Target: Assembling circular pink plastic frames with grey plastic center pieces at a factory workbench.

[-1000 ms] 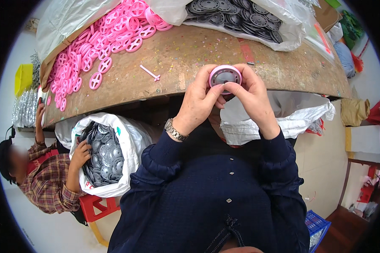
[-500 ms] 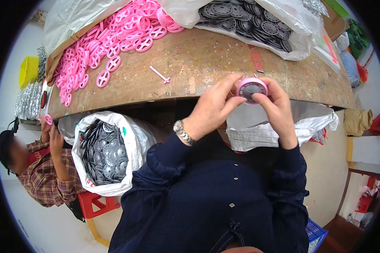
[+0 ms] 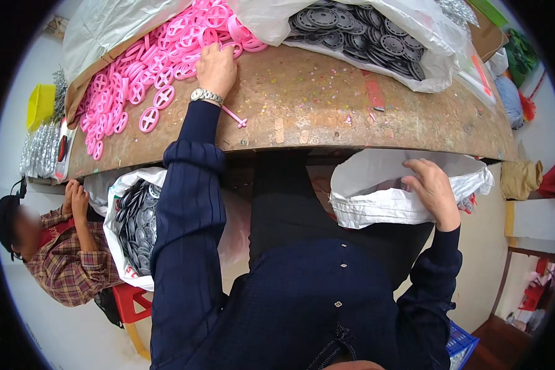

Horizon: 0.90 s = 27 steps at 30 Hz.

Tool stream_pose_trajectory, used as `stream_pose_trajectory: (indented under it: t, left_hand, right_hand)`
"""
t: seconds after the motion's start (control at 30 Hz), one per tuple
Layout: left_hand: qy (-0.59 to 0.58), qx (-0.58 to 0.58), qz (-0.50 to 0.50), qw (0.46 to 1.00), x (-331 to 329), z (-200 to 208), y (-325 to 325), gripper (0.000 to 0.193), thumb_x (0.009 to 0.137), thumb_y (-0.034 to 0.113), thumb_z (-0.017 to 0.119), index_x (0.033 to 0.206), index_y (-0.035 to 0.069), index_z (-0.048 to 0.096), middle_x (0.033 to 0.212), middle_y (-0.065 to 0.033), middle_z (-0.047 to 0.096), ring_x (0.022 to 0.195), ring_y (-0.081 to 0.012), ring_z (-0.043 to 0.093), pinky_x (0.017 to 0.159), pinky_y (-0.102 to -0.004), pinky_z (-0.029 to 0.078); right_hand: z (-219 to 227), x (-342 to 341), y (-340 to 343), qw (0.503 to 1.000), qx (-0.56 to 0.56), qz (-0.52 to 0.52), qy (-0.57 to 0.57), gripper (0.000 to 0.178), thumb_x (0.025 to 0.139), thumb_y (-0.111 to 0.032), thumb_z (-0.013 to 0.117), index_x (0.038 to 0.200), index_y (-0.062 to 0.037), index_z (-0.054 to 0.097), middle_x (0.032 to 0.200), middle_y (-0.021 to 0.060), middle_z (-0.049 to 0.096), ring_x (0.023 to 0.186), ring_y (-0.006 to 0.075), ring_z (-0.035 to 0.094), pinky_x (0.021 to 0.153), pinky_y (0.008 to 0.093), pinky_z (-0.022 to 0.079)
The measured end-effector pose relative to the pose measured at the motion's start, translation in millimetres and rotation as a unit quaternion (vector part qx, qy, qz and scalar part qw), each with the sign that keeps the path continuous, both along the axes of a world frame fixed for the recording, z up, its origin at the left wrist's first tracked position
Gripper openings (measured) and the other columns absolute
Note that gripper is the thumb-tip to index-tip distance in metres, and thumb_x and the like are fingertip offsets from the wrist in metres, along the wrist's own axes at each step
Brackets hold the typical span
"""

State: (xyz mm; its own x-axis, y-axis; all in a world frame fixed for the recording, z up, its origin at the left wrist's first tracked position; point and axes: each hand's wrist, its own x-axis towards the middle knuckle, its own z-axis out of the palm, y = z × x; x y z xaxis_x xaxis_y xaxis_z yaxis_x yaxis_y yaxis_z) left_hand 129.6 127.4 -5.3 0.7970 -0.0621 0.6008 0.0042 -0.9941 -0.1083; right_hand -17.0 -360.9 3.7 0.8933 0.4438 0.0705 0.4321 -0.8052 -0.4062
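Observation:
At the near edge of the pink pile, my left hand (image 3: 216, 69) bends its fingers down, closed onto a pink plastic wheel ring (image 3: 233, 48) with crossed spokes. Its fingertips are partly hidden among the rings. A pink stick-shaped piece (image 3: 235, 118) lies on the table beside my left wrist. My right hand (image 3: 430, 188) is over the mouth of a white woven sack (image 3: 376, 211) below the table edge, fingers apart and holding nothing I can see. A blurred greyish-pink shape shows inside that sack, next to the fingers.
Dark grey discs (image 3: 357, 31) spill from a white bag at the back right of the worn brown table (image 3: 302, 80). More discs fill another white sack (image 3: 139, 228) at left, near a red stool (image 3: 129, 302). A co-worker in a plaid shirt (image 3: 68, 265) sits beyond it.
My hands have parted from the pink-rimmed grey wheel they held together. The left has gone far left to the pink pile; the right has dropped to the white sack. The wheel is no longer in them.

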Motion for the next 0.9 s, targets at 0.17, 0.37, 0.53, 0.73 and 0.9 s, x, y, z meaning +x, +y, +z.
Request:
stream_pose_trajectory:
  t: [0.17, 0.37, 0.53, 0.73, 0.9]
  left_hand:
    - [0.003, 0.017, -0.011, 1.000, 6.0, -10.7, 0.3, 0.013, 0.085, 0.012, 0.059, 0.094, 0.011, 0.067, 0.095, -0.0101, 0.063, 0.098, -0.0316, 0.062, 0.079, -0.0460, 0.052]
    - [-0.002, -0.048, -0.213, 0.976, -18.3, -1.6, -18.0, 0.009, 0.084, 0.009, 0.062, 0.090, 0.004, 0.066, 0.098, -0.0122, 0.065, 0.094, -0.0316, 0.063, 0.079, -0.0417, 0.052]
    - [0.027, -0.127, -0.343, 0.930, -74.1, 16.7, -81.7, 0.012, 0.081, 0.001, 0.067, 0.092, 0.001, 0.062, 0.102, -0.0130, 0.064, 0.095, -0.0325, 0.063, 0.081, -0.0384, 0.052]
    - [0.058, -0.150, -0.415, 0.895, -131.1, 24.5, -134.3, 0.016, 0.081, 0.001, 0.066, 0.096, 0.002, 0.063, 0.108, -0.0139, 0.064, 0.098, -0.0321, 0.064, 0.081, -0.0393, 0.054]
    - [-0.051, -0.234, -0.359, 0.902, -135.6, 16.2, -145.0, 0.026, 0.085, 0.004, 0.068, 0.110, 0.002, 0.062, 0.123, -0.0150, 0.059, 0.101, -0.0296, 0.064, 0.084, -0.0360, 0.055]
  right_hand:
    - [13.4, 1.9, 33.7, 0.998, 0.041, 0.036, 0.022, 0.029, 0.084, -0.013, 0.070, 0.110, -0.0010, 0.066, 0.101, 0.0168, 0.067, 0.095, 0.0349, 0.064, 0.083, 0.0412, 0.050]
    - [24.2, 6.4, 70.7, 0.983, 0.146, 0.097, 0.046, 0.022, 0.087, -0.011, 0.069, 0.107, -0.0004, 0.067, 0.096, 0.0159, 0.070, 0.087, 0.0308, 0.068, 0.078, 0.0367, 0.052]
    - [20.7, 29.1, 98.3, 0.966, 0.241, 0.067, 0.064, 0.024, 0.093, -0.010, 0.063, 0.114, 0.0009, 0.064, 0.098, 0.0111, 0.071, 0.084, 0.0207, 0.067, 0.076, 0.0314, 0.052]
    - [31.2, 55.9, 140.6, 0.878, 0.407, -0.037, 0.249, 0.027, 0.097, -0.017, 0.060, 0.119, -0.0014, 0.061, 0.092, 0.0015, 0.067, 0.075, 0.0046, 0.058, 0.065, 0.0215, 0.048]
    - [17.3, 63.3, 152.0, 0.871, 0.445, -0.007, 0.208, 0.022, 0.097, -0.017, 0.061, 0.113, -0.0030, 0.061, 0.086, -0.0022, 0.064, 0.072, 0.0027, 0.056, 0.063, 0.0195, 0.045]
